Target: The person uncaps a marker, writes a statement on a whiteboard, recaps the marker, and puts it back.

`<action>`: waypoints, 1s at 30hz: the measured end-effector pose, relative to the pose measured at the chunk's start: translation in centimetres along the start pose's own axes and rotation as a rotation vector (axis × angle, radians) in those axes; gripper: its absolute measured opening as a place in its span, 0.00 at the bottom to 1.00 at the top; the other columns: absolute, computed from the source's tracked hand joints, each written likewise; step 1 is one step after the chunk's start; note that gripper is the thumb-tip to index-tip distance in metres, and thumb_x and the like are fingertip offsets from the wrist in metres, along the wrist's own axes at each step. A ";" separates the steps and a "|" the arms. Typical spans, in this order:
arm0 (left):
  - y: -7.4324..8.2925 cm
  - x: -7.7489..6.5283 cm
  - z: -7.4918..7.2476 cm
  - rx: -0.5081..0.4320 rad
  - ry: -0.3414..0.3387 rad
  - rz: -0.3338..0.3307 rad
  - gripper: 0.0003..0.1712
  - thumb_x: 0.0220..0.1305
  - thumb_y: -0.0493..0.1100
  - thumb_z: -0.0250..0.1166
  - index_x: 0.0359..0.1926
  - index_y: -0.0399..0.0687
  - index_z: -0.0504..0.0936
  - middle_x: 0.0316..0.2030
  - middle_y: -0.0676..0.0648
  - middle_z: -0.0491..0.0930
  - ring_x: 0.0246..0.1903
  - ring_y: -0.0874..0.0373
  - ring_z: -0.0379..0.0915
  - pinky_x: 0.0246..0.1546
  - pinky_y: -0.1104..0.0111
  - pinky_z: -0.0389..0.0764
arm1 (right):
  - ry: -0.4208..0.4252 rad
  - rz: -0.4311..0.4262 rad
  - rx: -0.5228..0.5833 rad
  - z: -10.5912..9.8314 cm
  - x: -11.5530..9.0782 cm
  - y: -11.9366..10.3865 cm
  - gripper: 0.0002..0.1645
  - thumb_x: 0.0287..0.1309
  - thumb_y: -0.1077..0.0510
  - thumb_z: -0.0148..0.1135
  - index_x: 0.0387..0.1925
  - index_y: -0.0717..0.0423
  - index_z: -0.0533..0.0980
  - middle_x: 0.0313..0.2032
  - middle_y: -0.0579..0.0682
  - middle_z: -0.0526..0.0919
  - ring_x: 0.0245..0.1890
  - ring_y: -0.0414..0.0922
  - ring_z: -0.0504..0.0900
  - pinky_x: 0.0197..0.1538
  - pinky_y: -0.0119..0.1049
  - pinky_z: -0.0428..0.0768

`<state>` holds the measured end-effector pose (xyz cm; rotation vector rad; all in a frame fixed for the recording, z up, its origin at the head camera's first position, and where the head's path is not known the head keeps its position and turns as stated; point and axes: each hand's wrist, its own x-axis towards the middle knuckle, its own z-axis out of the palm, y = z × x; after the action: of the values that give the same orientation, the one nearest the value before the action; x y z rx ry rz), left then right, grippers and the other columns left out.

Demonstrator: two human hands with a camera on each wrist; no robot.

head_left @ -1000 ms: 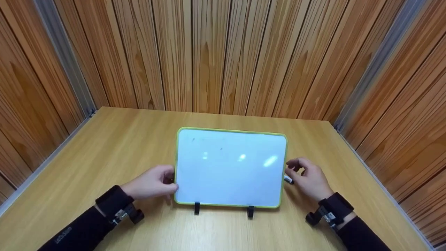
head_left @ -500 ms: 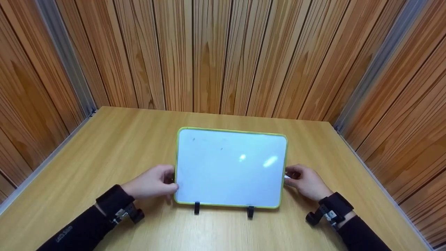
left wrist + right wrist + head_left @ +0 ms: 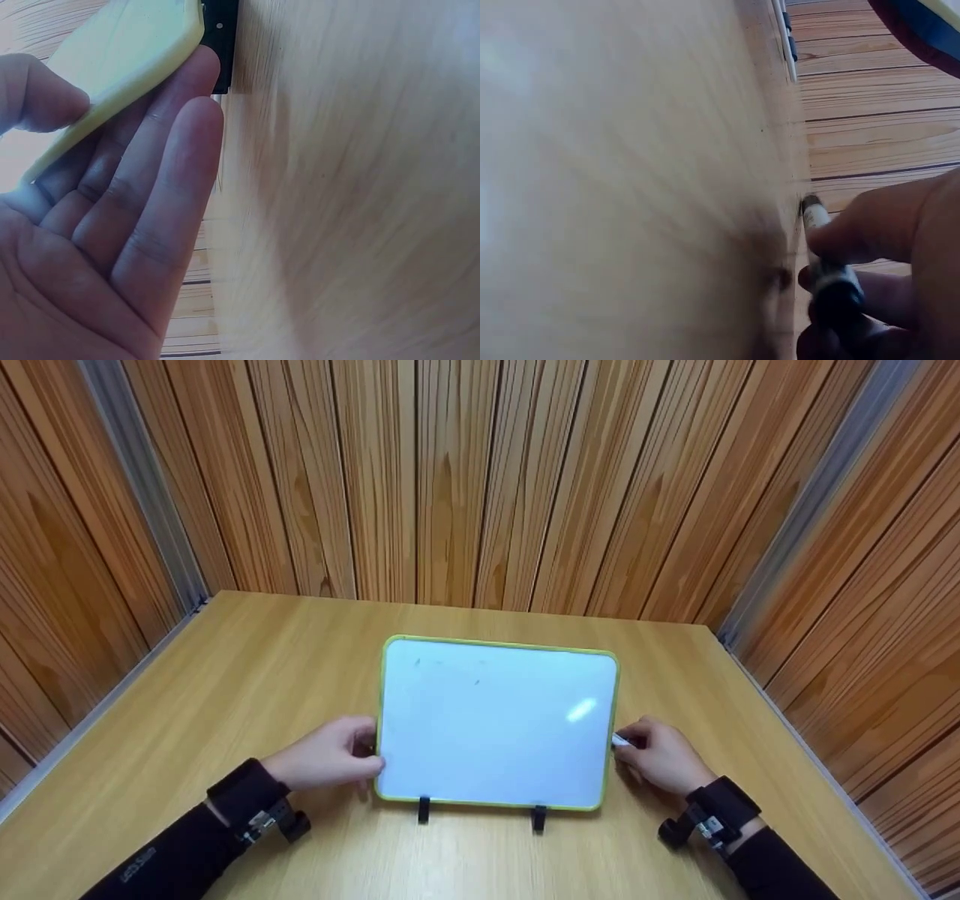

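Observation:
A small whiteboard with a yellow-green rim leans back on a stand with two black feet. My left hand holds its left edge, thumb on the front face; in the left wrist view the other fingers lie behind the yellow rim. Just right of the board, my right hand pinches a white marker with dark ends. The right wrist view shows this marker between thumb and fingers, close over the tabletop. Its far part is hidden behind the board in the head view.
The wooden table meets wood-panelled walls at the back and sides. A black stand part shows at the board's lower edge. In the right wrist view, a thin white strip with dark pieces lies farther off.
My right hand has closed in on the marker lying beside the board and now pinches it, its tip shifted slightly up. Left hand and whiteboard have stayed in place.

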<state>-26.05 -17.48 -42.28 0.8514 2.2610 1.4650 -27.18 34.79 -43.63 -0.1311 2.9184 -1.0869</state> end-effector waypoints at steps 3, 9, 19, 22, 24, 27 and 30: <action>0.0 -0.1 0.0 -0.001 -0.004 -0.009 0.09 0.73 0.33 0.65 0.49 0.32 0.81 0.43 0.40 0.89 0.30 0.44 0.87 0.33 0.60 0.91 | 0.021 0.072 0.094 -0.3 -0.1 0.0 0.18 0.78 0.58 0.67 0.60 0.65 0.83 0.43 0.56 0.83 0.33 0.48 0.82 0.33 0.37 0.82; 0.0 -0.2 -0.1 -0.023 -0.020 -0.022 0.10 0.75 0.34 0.66 0.51 0.30 0.80 0.43 0.40 0.89 0.31 0.42 0.87 0.35 0.59 0.92 | 0.064 0.139 0.280 -1.0 0.0 -0.1 0.25 0.83 0.53 0.59 0.68 0.67 0.77 0.46 0.56 0.83 0.41 0.49 0.79 0.38 0.36 0.80; 0.5 0.2 -1.0 0.096 0.066 -0.032 0.23 0.82 0.53 0.70 0.59 0.38 0.81 0.47 0.42 0.85 0.40 0.43 0.85 0.40 0.59 0.90 | 0.145 0.094 0.738 -1.3 -1.1 -1.2 0.15 0.89 0.58 0.43 0.64 0.60 0.70 0.35 0.49 0.80 0.28 0.45 0.74 0.32 0.34 0.73; 0.8 0.3 -1.4 0.108 0.159 -0.001 0.22 0.84 0.54 0.67 0.57 0.39 0.81 0.45 0.39 0.85 0.40 0.44 0.87 0.40 0.58 0.90 | 0.215 0.012 0.766 -1.1 -1.4 -1.7 0.13 0.88 0.61 0.40 0.59 0.62 0.68 0.31 0.49 0.75 0.26 0.45 0.72 0.30 0.33 0.71; 1.1 0.3 -1.7 0.099 0.234 0.033 0.20 0.85 0.51 0.65 0.59 0.37 0.81 0.44 0.38 0.86 0.39 0.45 0.87 0.38 0.58 0.91 | 0.254 -0.045 0.786 -1.0 -1.5 -2.1 0.12 0.88 0.62 0.38 0.58 0.64 0.67 0.30 0.48 0.71 0.25 0.44 0.69 0.29 0.33 0.68; 1.5 0.3 -2.2 0.083 0.360 0.078 0.18 0.87 0.48 0.62 0.60 0.36 0.81 0.43 0.37 0.86 0.38 0.47 0.87 0.37 0.61 0.90 | 0.310 -0.122 0.801 -0.9 -1.7 -2.7 0.13 0.90 0.59 0.39 0.57 0.65 0.67 0.29 0.47 0.67 0.24 0.42 0.66 0.27 0.32 0.65; 2.2 0.2 -2.5 0.076 0.474 0.114 0.16 0.88 0.45 0.60 0.60 0.36 0.81 0.42 0.38 0.86 0.37 0.48 0.86 0.36 0.63 0.90 | 0.356 -0.179 0.794 -0.8 -1.9 -3.5 0.16 0.92 0.55 0.42 0.57 0.66 0.68 0.29 0.47 0.66 0.23 0.43 0.65 0.25 0.33 0.63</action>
<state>-26.89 -18.47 -39.19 0.7220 2.6559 1.7972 -25.06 32.90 -40.76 -0.1911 2.4978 -2.4034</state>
